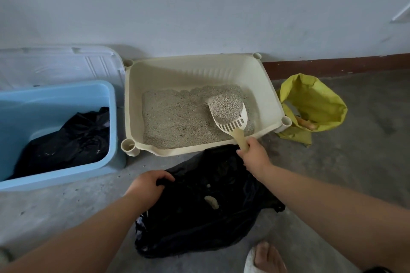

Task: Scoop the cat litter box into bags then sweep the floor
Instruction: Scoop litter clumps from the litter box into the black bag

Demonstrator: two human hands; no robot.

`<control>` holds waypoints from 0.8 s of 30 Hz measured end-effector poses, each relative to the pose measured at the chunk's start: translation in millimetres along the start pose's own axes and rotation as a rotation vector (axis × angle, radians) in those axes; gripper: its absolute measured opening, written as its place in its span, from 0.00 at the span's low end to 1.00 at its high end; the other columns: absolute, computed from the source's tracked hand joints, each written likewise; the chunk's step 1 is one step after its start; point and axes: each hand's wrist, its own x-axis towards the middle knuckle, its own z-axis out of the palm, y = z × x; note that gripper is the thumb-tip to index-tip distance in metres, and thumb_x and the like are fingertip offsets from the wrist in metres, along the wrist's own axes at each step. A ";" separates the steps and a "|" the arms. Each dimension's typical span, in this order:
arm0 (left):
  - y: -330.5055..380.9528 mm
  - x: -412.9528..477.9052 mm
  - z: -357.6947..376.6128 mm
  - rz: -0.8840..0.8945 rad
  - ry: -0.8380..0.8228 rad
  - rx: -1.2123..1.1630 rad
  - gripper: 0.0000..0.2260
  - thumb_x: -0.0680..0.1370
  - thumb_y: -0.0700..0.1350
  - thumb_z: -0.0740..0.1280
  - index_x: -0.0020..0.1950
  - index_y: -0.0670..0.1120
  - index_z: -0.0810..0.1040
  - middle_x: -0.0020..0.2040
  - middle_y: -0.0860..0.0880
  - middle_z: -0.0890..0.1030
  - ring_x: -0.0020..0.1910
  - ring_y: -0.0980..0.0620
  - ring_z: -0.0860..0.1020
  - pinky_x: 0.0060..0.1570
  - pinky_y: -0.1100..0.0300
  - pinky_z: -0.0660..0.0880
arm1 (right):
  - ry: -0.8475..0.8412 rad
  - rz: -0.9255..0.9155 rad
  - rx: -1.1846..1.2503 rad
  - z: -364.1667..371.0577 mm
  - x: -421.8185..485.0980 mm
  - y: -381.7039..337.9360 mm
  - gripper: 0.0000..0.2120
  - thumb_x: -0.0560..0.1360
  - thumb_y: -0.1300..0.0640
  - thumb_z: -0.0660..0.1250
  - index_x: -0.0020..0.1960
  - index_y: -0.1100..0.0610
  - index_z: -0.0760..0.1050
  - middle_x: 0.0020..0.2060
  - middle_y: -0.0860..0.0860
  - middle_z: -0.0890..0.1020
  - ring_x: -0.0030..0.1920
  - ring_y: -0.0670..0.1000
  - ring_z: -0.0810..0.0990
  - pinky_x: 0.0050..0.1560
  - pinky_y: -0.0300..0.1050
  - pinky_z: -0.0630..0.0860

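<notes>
A cream litter box (264, 86) stands against the wall, holding grey litter (175, 117). My right hand (253, 155) grips the handle of a cream slotted scoop (230, 117), which is heaped with litter and lifted over the box's right side. A black plastic bag (199, 210) lies open on the floor in front of the box, with a pale clump inside. My left hand (148, 186) holds the bag's left rim.
A blue tub (112, 122) with another black bag (73, 139) inside stands at the left, a white lid (66, 64) behind it. A yellow-green bag (315, 104) sits right of the box. My foot (266, 257) is at the bottom right. The floor is bare concrete.
</notes>
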 end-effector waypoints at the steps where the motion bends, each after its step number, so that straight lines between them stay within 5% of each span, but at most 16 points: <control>1: 0.9 -0.5 1.4 -0.001 0.004 -0.006 0.20 0.76 0.37 0.63 0.43 0.65 0.75 0.50 0.54 0.79 0.33 0.57 0.78 0.27 0.73 0.70 | -0.001 -0.021 0.018 -2.4 -4.2 1.9 0.09 0.74 0.58 0.66 0.52 0.53 0.70 0.43 0.55 0.77 0.40 0.55 0.75 0.44 0.54 0.77; 9: 10.1 -3.5 10.8 0.023 0.067 -0.058 0.19 0.76 0.35 0.62 0.51 0.61 0.78 0.54 0.52 0.79 0.36 0.55 0.78 0.31 0.68 0.71 | 0.035 -0.106 0.030 -12.5 -19.4 0.9 0.09 0.75 0.59 0.66 0.50 0.53 0.68 0.41 0.49 0.74 0.42 0.54 0.76 0.45 0.53 0.76; 24: 16.8 -9.3 11.1 0.041 0.088 -0.044 0.15 0.75 0.40 0.68 0.56 0.58 0.78 0.60 0.51 0.78 0.56 0.50 0.77 0.57 0.60 0.73 | 0.056 -0.179 -0.043 -24.6 -21.0 -5.7 0.11 0.77 0.57 0.64 0.56 0.57 0.67 0.48 0.54 0.74 0.46 0.52 0.73 0.44 0.46 0.70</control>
